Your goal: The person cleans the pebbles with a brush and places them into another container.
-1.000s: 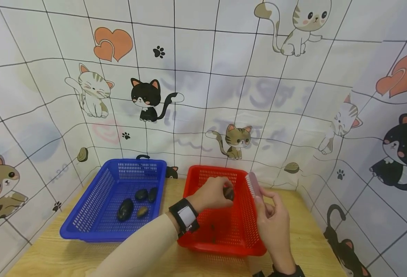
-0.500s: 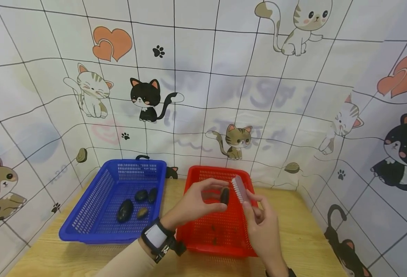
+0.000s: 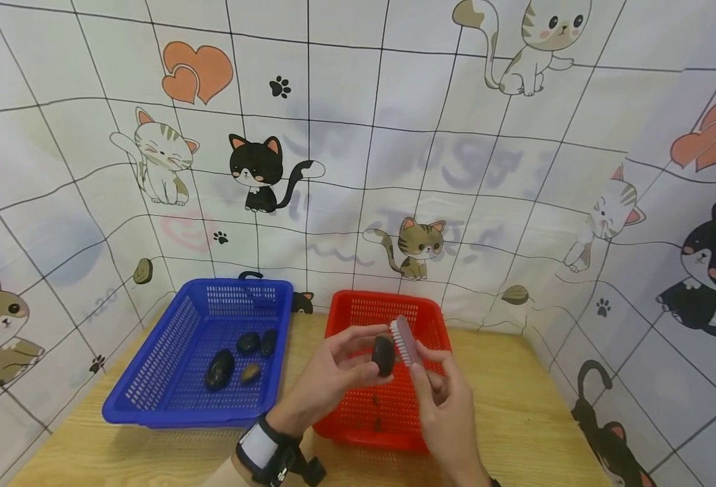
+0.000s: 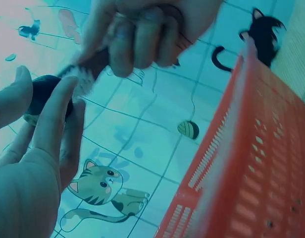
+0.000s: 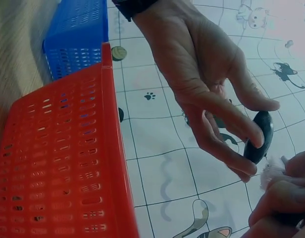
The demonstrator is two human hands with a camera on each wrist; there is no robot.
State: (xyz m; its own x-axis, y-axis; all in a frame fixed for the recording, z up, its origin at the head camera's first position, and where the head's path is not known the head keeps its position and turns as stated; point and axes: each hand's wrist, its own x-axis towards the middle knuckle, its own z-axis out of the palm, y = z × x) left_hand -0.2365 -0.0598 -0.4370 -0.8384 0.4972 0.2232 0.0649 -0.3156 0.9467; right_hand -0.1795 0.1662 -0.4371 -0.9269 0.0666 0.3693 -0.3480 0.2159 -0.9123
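Observation:
Above the red basket (image 3: 388, 433), my left hand (image 3: 333, 372) holds a smooth dark stone (image 3: 384, 356) between thumb and fingertips. My right hand (image 3: 446, 399) grips a mauve scrub brush (image 3: 408, 338), its white bristles facing the stone and right at its side. In the left wrist view the bristles (image 4: 84, 82) overlap the edge of the stone (image 4: 43, 94). The right wrist view has the bristles (image 5: 272, 172) close by the lower end of the stone (image 5: 260, 136). Small dark bits (image 3: 376, 423) lie on the red basket's floor.
To the left stands a blue basket (image 3: 151, 406) with several dark stones (image 3: 220, 370) and a smaller brownish one (image 3: 250, 373). Both baskets sit on a wooden table (image 3: 516, 419). A cat-patterned sheet (image 3: 340, 155) covers the walls behind and at the sides.
My left hand has turned the stone so a broader face shows and drawn it slightly left. My right hand has carried the brush leftward, up to the stone.

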